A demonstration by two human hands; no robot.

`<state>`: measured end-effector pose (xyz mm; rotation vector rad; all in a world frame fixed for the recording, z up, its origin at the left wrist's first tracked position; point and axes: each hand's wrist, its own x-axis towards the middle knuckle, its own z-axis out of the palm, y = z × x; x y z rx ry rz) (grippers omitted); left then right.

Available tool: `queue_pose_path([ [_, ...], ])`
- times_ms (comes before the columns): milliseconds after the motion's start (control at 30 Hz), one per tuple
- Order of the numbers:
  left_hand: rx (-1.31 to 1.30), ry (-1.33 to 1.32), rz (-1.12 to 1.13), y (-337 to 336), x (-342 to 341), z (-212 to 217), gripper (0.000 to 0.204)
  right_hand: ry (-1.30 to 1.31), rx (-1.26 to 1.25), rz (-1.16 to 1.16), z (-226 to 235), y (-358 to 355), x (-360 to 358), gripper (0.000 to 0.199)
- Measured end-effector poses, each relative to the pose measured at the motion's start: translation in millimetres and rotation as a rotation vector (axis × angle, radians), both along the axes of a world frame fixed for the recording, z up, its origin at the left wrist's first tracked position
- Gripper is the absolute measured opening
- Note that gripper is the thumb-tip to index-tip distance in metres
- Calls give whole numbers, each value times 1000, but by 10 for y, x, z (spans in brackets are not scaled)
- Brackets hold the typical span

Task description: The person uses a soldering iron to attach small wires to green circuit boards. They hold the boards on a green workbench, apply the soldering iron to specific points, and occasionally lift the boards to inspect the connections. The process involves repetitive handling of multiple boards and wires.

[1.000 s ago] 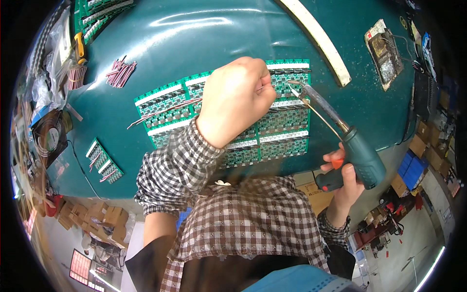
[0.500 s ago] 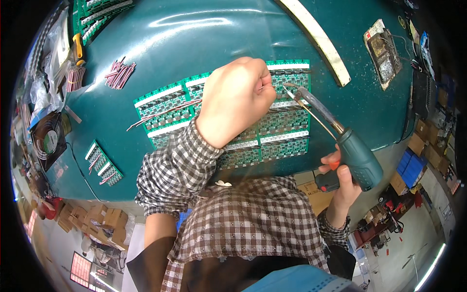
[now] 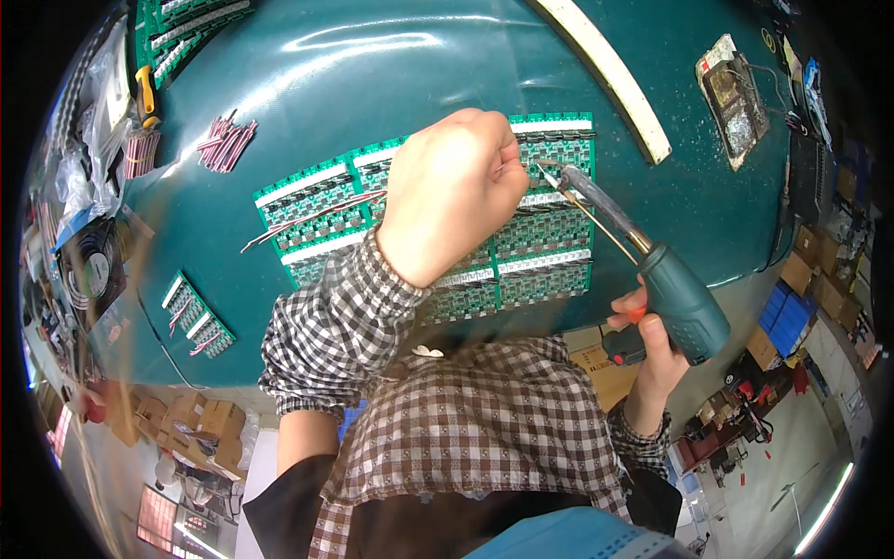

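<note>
My left hand is over the green circuit boards, its fingers closed in a pinch. A thin bundle of red, black and white wires comes out from under it to the left; the ends in the fingertips are mostly hidden. My right hand grips a dark green soldering gun with a red trigger, to the right of the boards. Its metal barrel and thin feed tube slant up and left. The tip is just right of my left fingertips, over the upper right board; whether it touches cannot be made out.
Loose cut wires and a tied wire bundle lie at left, near a yellow-handled tool. A smaller board sits front left. More boards stand far left. A pale curved strip and a solder-crusted holder are far right.
The soldering gun and my right hand have shifted slightly left, bringing the tip a little nearer my left fingertips. My left hand stays almost where it was.
</note>
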<state>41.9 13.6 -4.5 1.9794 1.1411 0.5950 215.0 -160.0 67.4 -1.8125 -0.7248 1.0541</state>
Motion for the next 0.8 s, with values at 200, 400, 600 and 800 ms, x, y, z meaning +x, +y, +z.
queue_pose_path([
  [200, 7, -1, 12, -6, 6, -5, 6, 34, 22, 14, -5, -8, 18, 39],
  [400, 3, -6, 3, 5, 4, 3, 6, 120, 35, 4, -16, -46, 53, 31],
  [600, -1, -3, 2, 8, 4, 3, 7, 106, 15, 10, 8, -21, 37, 31],
  [800, 9, 17, -6, 12, 0, 4, 6, 98, 15, 11, 9, -13, 25, 31],
])
